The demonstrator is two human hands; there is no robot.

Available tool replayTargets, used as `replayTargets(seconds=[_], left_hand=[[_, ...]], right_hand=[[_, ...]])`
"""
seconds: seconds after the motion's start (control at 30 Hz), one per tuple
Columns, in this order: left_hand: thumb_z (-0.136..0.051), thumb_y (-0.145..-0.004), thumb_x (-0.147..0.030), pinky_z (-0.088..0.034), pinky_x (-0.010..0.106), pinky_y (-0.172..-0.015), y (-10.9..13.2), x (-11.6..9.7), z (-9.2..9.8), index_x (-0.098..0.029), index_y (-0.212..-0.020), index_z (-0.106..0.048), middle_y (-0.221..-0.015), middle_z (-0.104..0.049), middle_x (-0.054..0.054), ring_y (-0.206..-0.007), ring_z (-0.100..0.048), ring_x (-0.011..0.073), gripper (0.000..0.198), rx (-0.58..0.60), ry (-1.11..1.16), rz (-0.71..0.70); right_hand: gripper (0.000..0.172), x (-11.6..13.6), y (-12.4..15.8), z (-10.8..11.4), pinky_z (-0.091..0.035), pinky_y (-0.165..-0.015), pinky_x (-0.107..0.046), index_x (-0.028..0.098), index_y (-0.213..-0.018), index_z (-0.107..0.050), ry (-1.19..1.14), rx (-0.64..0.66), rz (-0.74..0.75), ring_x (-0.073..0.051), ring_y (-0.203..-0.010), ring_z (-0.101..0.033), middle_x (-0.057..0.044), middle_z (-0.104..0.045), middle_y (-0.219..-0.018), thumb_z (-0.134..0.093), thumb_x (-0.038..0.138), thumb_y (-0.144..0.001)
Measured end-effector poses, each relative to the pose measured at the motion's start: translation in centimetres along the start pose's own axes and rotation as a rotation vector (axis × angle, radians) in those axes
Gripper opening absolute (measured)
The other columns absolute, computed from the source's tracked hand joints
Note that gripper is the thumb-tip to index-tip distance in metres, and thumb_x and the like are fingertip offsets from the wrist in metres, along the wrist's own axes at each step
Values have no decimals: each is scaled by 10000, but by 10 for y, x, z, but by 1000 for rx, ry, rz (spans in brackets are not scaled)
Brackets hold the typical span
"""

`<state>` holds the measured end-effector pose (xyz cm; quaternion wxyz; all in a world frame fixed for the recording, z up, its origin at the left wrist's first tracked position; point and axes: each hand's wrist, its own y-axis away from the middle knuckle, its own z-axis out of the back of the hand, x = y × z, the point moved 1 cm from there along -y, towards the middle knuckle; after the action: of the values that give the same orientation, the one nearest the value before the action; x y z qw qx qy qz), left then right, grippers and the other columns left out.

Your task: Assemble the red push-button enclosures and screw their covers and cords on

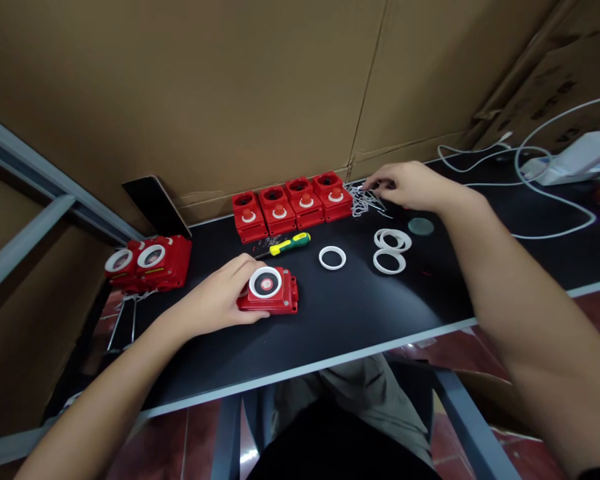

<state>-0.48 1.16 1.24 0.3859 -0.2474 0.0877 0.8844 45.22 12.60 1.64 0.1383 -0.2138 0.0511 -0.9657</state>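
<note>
My left hand (230, 293) is wrapped around a red box-shaped housing (291, 300) lying on the black table. On top of that housing sits a white ring (265, 283) around a dark round window. My right hand (400, 185) reaches to the back of the table, its fingers bent together at a pile of thin white and silvery pieces (363, 201). Whatever its fingertips hold is too small to make out. Between the hands lie a loose white ring (333, 258) and several more white rings (389, 262). A round clear disc (421, 227) rests below my right wrist.
Several red housings (294, 207) stand in a row against the cardboard wall (280, 100). A yellow-green screwdriver (290, 244) lies before them. More ringed red housings (165, 263) and a leaning phone-like dark slab (155, 205) are at left. White cable (555, 237) loops across the right side.
</note>
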Motion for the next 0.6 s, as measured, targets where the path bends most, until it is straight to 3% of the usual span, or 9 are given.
replayTargets(seconds=[0.13,0.2,0.47,0.6], left_hand=[[-890,-934,-568,-636,478,-1042,0,1,0,-247,-1400,-659,-1347,-700,128,-1206,-727,349,612,4,-6,1],[-891,-935,-569,-632,473,-1047,0,1,0,-251,-1407,-653,-1350,-697,126,-1212,-725,348,616,3,-9,-2],[-880,-960,-588,-614,485,-1068,1,0,0,-231,-1456,-633,-1373,-673,128,-1247,-718,351,659,19,-3,8],[-878,-966,-572,-616,476,-1066,0,-2,0,-231,-1443,-643,-1358,-679,118,-1233,-727,349,632,22,3,7]], right_hand=[[221,-1,-5,-16,-546,-756,-350,248,-917,-862,25,198,22,-215,-805,-718,-43,-818,-884,-856,444,-815],[230,2,-7,-22,-545,-743,-359,254,-866,-841,31,251,27,-217,-784,-715,-46,-813,-866,-875,475,-811],[231,7,-11,-27,-554,-812,-394,254,-1018,-802,85,191,37,-226,-845,-708,-77,-810,-1008,-822,460,-916],[195,6,-14,-33,-590,-904,-372,205,-993,-795,148,218,27,-198,-899,-715,-86,-795,-1028,-782,399,-990]])
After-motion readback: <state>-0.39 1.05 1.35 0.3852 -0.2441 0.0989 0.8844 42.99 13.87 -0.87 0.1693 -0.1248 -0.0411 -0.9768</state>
